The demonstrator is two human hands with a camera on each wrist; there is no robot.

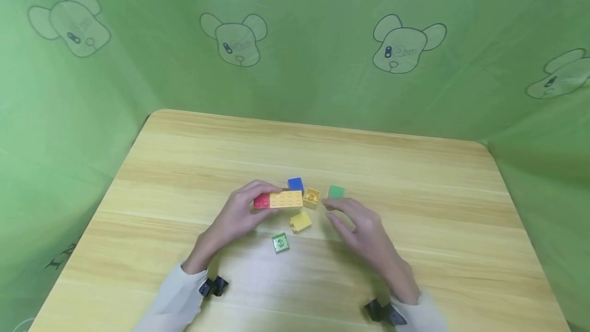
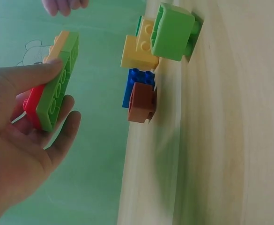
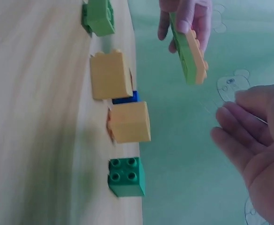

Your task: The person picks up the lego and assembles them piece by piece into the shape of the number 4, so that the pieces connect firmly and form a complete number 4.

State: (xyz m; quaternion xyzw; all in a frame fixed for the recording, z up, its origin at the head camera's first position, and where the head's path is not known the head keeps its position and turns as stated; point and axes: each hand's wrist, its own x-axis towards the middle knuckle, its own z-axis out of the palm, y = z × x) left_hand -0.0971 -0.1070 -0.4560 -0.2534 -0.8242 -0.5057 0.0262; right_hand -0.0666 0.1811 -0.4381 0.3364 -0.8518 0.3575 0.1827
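Joined brick strip (image 1: 286, 199), red and orange over green, is just below the centre of the head view. The left hand (image 1: 241, 208) pinches it near its red end, probably to leave the orange studs uncovered. The right hand (image 1: 369, 228), lower right of centre, has loosely bent fingers, holding nothing, near the dark green brick (image 1: 336, 191).

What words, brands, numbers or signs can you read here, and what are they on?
"oo": seemingly the end of a blurred word on the cartoon heads printed on the green curtain; its start is unclear.
Dark lettering at the curtain's lower left: too unclear to read.
Toy bricks: no readable text.
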